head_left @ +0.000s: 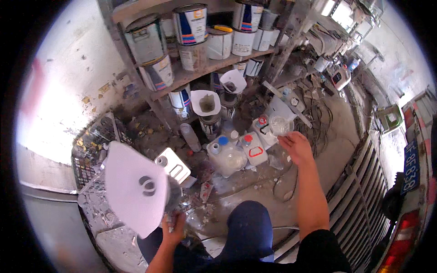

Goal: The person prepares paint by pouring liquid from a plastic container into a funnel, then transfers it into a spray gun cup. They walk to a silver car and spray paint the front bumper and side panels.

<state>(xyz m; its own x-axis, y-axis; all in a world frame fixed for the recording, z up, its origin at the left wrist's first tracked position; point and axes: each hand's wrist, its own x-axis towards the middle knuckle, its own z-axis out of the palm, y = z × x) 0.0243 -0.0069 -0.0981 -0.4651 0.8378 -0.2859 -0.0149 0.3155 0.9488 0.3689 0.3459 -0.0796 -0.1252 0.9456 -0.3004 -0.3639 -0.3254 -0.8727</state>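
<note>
At lower left, the left hand [173, 230] has its fingers round the cup [175, 193] under a white sheet [129, 191] — likely light, bendable; grip the cup. The right hand [298, 149] brings narrowed fingers to a clear tub [281, 123] — grip unclear, probably slippery.

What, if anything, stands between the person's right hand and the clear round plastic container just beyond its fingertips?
Nothing visible does: the right hand has its fingertips at the near edge of the clear container, though contact is unclear. The nearest white jug shows left of the fingertips, not between.
</note>
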